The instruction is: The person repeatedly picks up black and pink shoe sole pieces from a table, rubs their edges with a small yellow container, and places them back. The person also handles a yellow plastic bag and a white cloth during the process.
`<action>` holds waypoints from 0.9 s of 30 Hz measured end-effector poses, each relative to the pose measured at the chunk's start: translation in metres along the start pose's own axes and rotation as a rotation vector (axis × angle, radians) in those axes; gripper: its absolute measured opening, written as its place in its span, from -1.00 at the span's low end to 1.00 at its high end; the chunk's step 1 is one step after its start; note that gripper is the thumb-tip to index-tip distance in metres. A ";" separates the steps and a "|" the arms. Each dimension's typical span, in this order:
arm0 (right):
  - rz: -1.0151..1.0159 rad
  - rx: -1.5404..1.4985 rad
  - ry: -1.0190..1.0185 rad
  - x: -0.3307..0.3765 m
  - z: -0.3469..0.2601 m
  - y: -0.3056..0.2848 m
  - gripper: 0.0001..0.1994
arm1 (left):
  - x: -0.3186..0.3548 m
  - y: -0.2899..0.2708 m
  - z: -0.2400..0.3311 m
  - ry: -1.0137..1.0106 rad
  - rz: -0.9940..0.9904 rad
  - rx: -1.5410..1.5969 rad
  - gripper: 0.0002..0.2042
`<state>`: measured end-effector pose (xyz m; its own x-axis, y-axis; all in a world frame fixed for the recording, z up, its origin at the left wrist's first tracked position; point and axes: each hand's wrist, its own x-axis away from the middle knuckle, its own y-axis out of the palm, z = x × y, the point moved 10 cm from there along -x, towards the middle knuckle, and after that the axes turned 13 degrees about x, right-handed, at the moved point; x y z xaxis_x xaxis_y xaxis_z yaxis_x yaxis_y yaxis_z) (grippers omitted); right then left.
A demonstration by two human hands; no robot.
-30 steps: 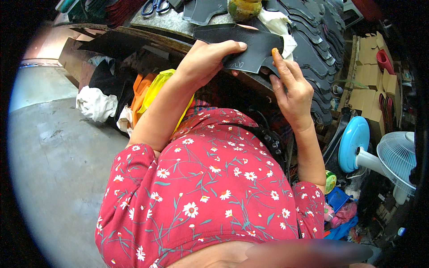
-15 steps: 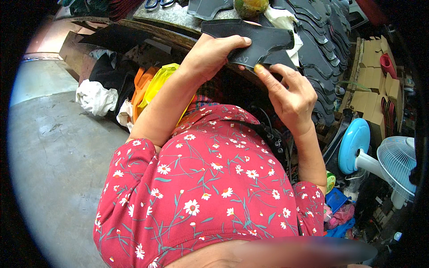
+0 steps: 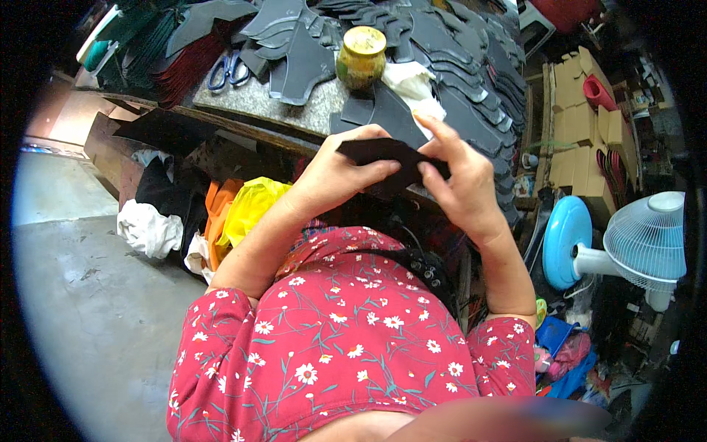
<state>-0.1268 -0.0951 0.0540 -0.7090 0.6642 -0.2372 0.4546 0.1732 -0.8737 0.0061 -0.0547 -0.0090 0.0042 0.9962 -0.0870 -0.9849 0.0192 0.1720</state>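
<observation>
Head view showed, at the left, a crumpled white cloth [image 3: 149, 228] and orange and yellow plastic bags [image 3: 247, 210] lying on the floor below the surface [image 3: 243, 107], well apart from the work. Moving rightward, the left hand [image 3: 335, 177] pinched the near-left end of a dark cut piece [image 3: 383, 152], thumb on top and fingers curled beneath it. The piece was held in the air between both hands, just in front of the surface's edge and above the lap of the red flowered dress [image 3: 346, 346]. It looked thin, flat and matt black, somewhat limp, with a curved outline like the many similar dark pieces [image 3: 456, 81] stacked on the surface behind it; its far side was hidden by the fingers. The right hand [image 3: 460, 184] gripped the other end, thumb pressed on the upper face and the forefinger lifted and stretched forward. To handle such a piece well, I judged that both pinches should stay close to the edges so that the sheet stays taut and flat, with even pressure from the thumbs to keep it from creasing or slipping. Behind the hands stood a small yellow-green jar [image 3: 361, 57] beside a white rag [image 3: 412, 81], with blue-handled scissors [image 3: 228, 71] further left, and a white fan [image 3: 648, 239] at the far right.
</observation>
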 end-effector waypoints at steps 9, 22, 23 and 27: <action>0.420 0.155 0.214 -0.135 0.171 -0.066 -0.46 | 0.002 -0.030 -0.005 -0.107 0.093 0.010 -0.86; 0.244 0.725 0.260 -0.206 0.209 -0.013 -0.48 | -0.030 -0.051 0.089 0.711 0.436 -0.964 -0.62; 0.295 0.694 0.195 -0.202 0.195 -0.020 -0.47 | -0.043 -0.054 0.087 0.699 0.438 -0.987 -0.57; 0.199 0.421 0.109 -0.191 0.153 -0.035 -0.52 | -0.086 -0.058 0.068 0.641 0.359 -0.966 -0.48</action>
<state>-0.0900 -0.3392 0.0644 -0.5595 0.7308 -0.3909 0.3017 -0.2597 -0.9174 0.0750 -0.1357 0.0551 -0.1124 0.7036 -0.7016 -0.6364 -0.5933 -0.4930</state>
